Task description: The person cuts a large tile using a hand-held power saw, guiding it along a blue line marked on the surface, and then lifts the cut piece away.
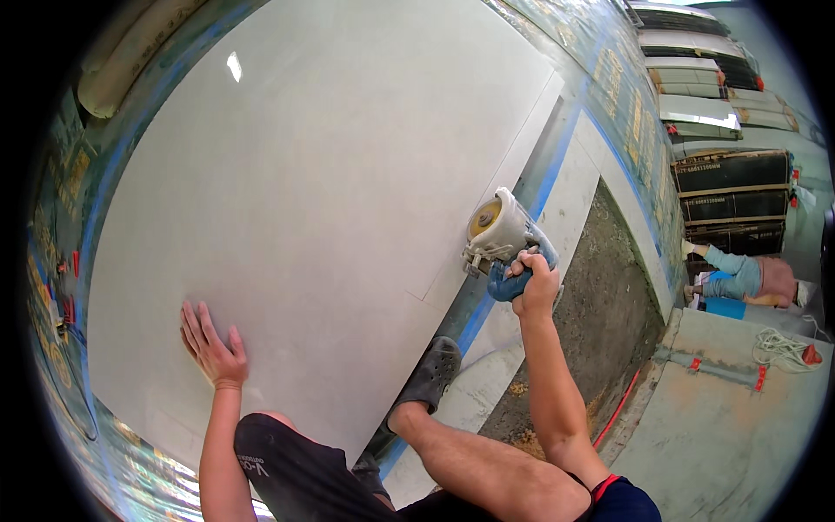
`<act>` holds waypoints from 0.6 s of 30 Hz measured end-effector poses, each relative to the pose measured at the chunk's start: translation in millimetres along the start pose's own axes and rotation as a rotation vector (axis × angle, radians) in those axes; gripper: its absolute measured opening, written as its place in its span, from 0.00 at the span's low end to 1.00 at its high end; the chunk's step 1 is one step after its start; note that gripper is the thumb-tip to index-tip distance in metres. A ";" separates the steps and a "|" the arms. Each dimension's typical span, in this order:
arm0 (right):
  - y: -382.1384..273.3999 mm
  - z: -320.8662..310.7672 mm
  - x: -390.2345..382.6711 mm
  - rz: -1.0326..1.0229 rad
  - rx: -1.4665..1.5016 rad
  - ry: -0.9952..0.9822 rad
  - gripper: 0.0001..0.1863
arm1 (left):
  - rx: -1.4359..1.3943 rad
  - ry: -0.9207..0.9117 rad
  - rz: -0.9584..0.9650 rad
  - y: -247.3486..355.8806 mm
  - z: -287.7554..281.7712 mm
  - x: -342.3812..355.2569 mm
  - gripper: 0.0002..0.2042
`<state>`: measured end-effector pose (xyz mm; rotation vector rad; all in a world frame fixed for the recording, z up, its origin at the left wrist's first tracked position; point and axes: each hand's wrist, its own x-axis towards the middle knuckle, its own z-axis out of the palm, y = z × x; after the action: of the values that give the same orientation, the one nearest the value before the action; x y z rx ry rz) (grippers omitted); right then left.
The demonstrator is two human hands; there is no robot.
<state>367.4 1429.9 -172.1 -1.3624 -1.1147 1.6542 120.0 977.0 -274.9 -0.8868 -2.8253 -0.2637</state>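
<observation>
A large pale grey slab (322,174) fills the middle of the view, with a thin line along its right side. My left hand (211,344) lies on the slab's lower left with fingers spread. My right hand (535,283) grips the blue handle of a dust-coated power cutter (509,235), whose guard surrounds a yellow disc. The cutter is at the slab's right edge, tilted with the disc's face showing. My foot in a dark clog (435,370) is beside that edge below the cutter, near a blue-striped strip (474,335).
Stacked boxed panels (726,178) stand at the right, near a bent-over co-worker (752,278). Pale boards (713,409) with red clips and a coiled rope (774,344) lie below them. A rough dark patch (600,287) borders pale strips. Rolls (130,52) and small red tools (70,270) sit at the left.
</observation>
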 end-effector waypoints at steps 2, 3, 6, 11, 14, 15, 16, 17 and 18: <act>1.4 -0.8 1.4 0.003 0.001 -0.020 0.02 | 0.001 -0.009 0.001 0.0 0.6 -0.6 0.33; 1.8 -0.6 2.2 0.004 0.001 -0.030 0.02 | -0.003 -0.009 0.003 0.0 0.4 -0.3 0.33; 2.9 3.2 7.0 0.011 0.028 -0.009 0.03 | -0.010 -0.014 0.000 -0.7 0.2 -0.6 0.33; 5.8 4.2 18.6 -0.001 -0.031 -0.016 0.04 | -0.020 -0.034 -0.020 -1.1 0.8 -2.2 0.34; 7.0 4.9 21.4 0.019 -0.029 -0.001 0.04 | -0.031 -0.038 -0.028 -2.4 1.6 -2.8 0.34; 7.6 5.3 21.1 0.028 -0.027 0.008 0.04 | -0.030 -0.037 -0.029 -3.0 1.6 -3.7 0.34; 7.4 7.3 19.6 0.029 -0.028 0.014 0.04 | -0.028 -0.037 -0.030 -3.7 1.5 -4.7 0.34; 8.8 8.2 19.2 0.030 -0.020 0.021 0.04 | -0.027 -0.037 -0.032 -4.3 1.2 -5.9 0.34; 10.0 9.6 19.5 0.030 -0.013 0.027 0.04 | -0.025 -0.040 -0.038 -4.6 1.2 -6.3 0.34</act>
<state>354.3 1442.2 -187.9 -1.4118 -1.0961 1.6484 122.3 970.1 -277.9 -0.8532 -2.8847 -0.2904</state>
